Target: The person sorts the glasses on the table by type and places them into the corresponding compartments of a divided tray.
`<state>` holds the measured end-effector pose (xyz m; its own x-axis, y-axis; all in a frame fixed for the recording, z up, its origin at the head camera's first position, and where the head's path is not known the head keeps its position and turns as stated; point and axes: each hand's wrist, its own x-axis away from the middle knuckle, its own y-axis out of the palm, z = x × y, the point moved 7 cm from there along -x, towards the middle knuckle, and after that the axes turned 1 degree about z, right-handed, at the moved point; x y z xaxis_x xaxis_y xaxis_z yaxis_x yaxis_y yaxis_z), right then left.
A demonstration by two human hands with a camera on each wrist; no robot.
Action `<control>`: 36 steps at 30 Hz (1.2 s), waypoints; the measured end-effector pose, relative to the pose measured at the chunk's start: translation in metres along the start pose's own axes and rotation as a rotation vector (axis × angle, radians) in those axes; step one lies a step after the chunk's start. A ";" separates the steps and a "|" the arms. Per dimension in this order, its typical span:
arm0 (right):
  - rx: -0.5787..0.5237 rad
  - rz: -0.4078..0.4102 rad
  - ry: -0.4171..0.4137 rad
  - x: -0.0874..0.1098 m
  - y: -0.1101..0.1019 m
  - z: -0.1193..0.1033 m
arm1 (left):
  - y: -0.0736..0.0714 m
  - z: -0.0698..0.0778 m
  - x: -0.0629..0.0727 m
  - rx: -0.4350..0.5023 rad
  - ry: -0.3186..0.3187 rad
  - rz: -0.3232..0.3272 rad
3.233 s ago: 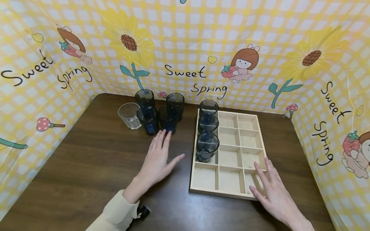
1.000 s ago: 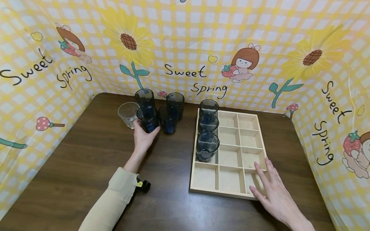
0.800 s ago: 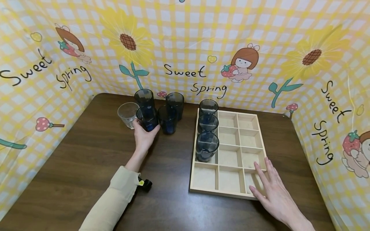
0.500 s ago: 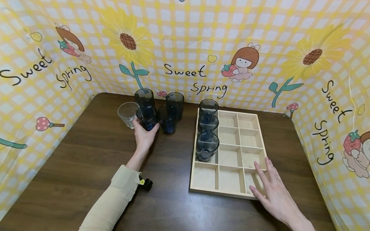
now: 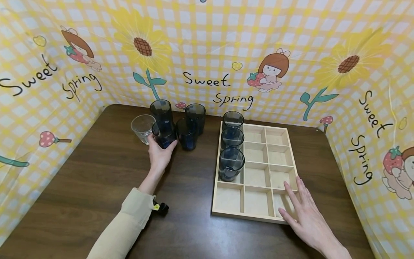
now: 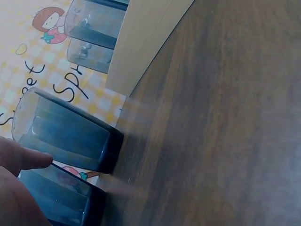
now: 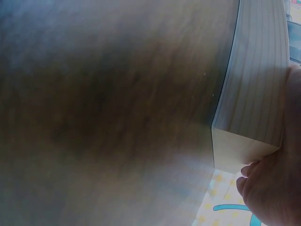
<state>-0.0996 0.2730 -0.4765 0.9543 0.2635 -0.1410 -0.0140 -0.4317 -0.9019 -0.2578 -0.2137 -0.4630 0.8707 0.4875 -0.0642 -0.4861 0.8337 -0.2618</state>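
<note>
In the head view my left hand grips a dark blue glass tumbler, thumb on its right side and fingers on its left. The tumbler is upright among other glasses. The left wrist view has my thumb in front of a blue tumbler, with another tumbler beside it. My right hand rests at the front right corner of a compartmented wooden tray, fingers extended over its edge. Several dark tumblers stand in the tray's left column.
A clear glass stands just left of the held tumbler. More dark tumblers are close behind and to its right. The brown table is enclosed by a yellow checked cloth at the back and sides.
Over the last three seconds my left hand has moved left from before the right-hand tumbler and taken hold of the front left one. My right hand and the tray have stayed put.
</note>
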 end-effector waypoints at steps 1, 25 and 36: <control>-0.001 -0.001 0.002 0.000 0.000 0.000 | -0.001 0.000 0.001 -0.004 -0.001 -0.005; -0.005 -0.009 0.016 -0.001 0.000 0.000 | -0.037 0.021 0.035 -0.055 -0.058 -0.196; -0.007 0.006 0.012 0.000 -0.002 -0.001 | -0.034 0.040 0.062 -0.051 0.020 -0.381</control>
<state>-0.0997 0.2729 -0.4745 0.9576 0.2508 -0.1416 -0.0178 -0.4389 -0.8984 -0.1906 -0.2011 -0.4192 0.9899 0.1392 0.0282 -0.1232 0.9402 -0.3177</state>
